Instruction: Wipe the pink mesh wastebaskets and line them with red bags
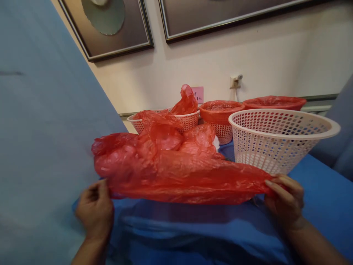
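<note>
A red plastic bag (187, 184) is stretched sideways between my two hands, above the front of a blue-covered table. My left hand (96, 208) is closed, pinching the bag's left end. At the other end, my right hand (286, 198) grips the bag between thumb and fingers. Behind the stretched bag lies a heap of crumpled red plastic bags (165, 136); where one ends and another begins I cannot tell. A white perforated plastic basket (273, 147) without a bag stands just beyond my right hand.
Farther back, a white basket (190, 121) has red plastic in it, and another basket (224, 130) has a red bag folded over its rim. Red plastic covers a further basket (275, 102). The blue tablecloth (317, 191) reaches right. A blue-grey surface (49, 129) rises at left; a socket (235, 82) is on the wall.
</note>
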Demonstrator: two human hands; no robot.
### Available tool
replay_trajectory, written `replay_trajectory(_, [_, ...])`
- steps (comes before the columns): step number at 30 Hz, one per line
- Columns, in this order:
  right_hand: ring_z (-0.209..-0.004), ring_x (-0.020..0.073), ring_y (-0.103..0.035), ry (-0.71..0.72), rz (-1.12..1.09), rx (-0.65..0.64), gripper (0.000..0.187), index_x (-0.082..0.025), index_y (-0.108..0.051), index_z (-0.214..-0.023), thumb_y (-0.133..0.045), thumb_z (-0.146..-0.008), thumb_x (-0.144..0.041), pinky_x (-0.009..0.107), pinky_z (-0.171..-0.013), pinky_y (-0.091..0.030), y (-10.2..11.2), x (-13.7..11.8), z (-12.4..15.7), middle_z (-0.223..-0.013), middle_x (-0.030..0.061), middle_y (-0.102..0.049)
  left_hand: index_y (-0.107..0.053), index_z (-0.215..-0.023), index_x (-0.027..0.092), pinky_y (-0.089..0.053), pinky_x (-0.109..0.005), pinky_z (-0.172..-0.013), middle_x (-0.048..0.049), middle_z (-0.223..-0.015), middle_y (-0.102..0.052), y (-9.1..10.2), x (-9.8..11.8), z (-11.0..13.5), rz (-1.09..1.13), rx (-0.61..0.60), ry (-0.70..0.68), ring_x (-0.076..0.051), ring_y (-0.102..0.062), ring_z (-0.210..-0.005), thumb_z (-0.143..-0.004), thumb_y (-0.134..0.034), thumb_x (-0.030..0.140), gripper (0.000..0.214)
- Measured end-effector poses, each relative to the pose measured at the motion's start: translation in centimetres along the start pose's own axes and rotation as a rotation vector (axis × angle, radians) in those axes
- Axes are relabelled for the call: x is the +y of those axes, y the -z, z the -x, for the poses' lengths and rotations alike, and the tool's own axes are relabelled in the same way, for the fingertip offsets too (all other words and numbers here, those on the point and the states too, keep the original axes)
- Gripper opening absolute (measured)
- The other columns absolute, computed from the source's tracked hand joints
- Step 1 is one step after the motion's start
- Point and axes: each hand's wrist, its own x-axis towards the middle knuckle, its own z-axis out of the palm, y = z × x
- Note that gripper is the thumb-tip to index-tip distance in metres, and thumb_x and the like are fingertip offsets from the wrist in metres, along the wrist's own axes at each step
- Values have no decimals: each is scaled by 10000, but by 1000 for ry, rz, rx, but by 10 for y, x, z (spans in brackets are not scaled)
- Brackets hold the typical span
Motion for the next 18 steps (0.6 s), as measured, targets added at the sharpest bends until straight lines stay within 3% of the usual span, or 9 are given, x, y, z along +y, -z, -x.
replay_trajectory(2, [-968,262,-643,-27,46,-184,314,-323,-633,-1081,-629,-808,-169,450,-859,-527,6,3,12,-1033,53,-630,-670,-946,162,-524,-348,-749,-26,-829,-660,0,-29,22,16,-273,156,-204,-619,-759,-766,-638,491,376])
replay_trajectory(4, [-1040,283,-633,-50,58,-361,275,-282,-626,-1075,-568,-833,-166,469,-887,-503,9,0,20,-1111,80,-648,-659,-1057,164,-542,-387,-806,-70,-955,-690,1,-40,39,26,-325,221,-242,-660,-855,-732,-660,503,470])
replay_trajectory(6, [-1100,298,-612,-67,27,-509,261,-249,-613,-1072,-539,-834,-171,491,-918,-482,9,-4,23,-1184,104,-642,-613,-1210,180,-528,-435,-916,-111,-1159,-675,3,-32,49,36,-237,130,-276,-658,-1017,-763,-648,518,561])
replay_trajectory(8, [-1172,312,-580,-84,-15,-620,269,-234,-605,-1086,-558,-823,-200,507,-961,-460,8,-10,23,-1261,121,-615,-581,-1292,206,-477,-461,-1025,-118,-1313,-627,0,-11,53,58,-187,-55,-285,-618,-1153,-815,-622,517,571])
replay_trajectory(10, [-1236,324,-544,-112,-53,-688,316,-232,-598,-1136,-611,-822,-273,517,-1004,-437,8,-14,21,-1320,128,-585,-601,-1286,219,-437,-462,-1080,-110,-1347,-623,-13,12,54,79,-275,-180,-286,-594,-1211,-829,-628,503,539])
replay_trajectory(12, [-1268,327,-524,-147,-86,-725,391,-232,-589,-1189,-654,-831,-375,516,-1031,-422,8,-15,18,-1345,130,-572,-628,-1249,204,-421,-471,-1094,-126,-1318,-648,-37,30,54,99,-409,-158,-301,-591,-1229,-807,-655,498,531])
replay_trajectory(14, [-1246,317,-542,-177,-106,-744,379,-235,-601,-1174,-641,-860,-444,505,-1027,-422,8,-14,18,-1321,123,-594,-654,-1166,180,-456,-462,-1046,-148,-1262,-676,-66,39,56,129,-533,-15,-317,-615,-1196,-736,-717,498,538])
replay_trajectory(16, [-1165,294,-592,-203,-94,-763,264,-241,-630,-1081,-569,-918,-439,485,-986,-434,5,-12,20,-1230,105,-651,-691,-981,169,-535,-399,-880,-127,-1037,-737,-90,42,58,186,-734,143,-299,-687,-1005,-661,-770,496,465])
replay_trajectory(18, [-1049,269,-636,-226,-44,-777,211,-241,-643,-994,-515,-954,-405,458,-930,-444,1,-9,24,-1102,87,-699,-675,-789,171,-529,-316,-680,-54,-759,-704,-101,40,57,243,-871,221,-231,-679,-744,-621,-792,505,392])
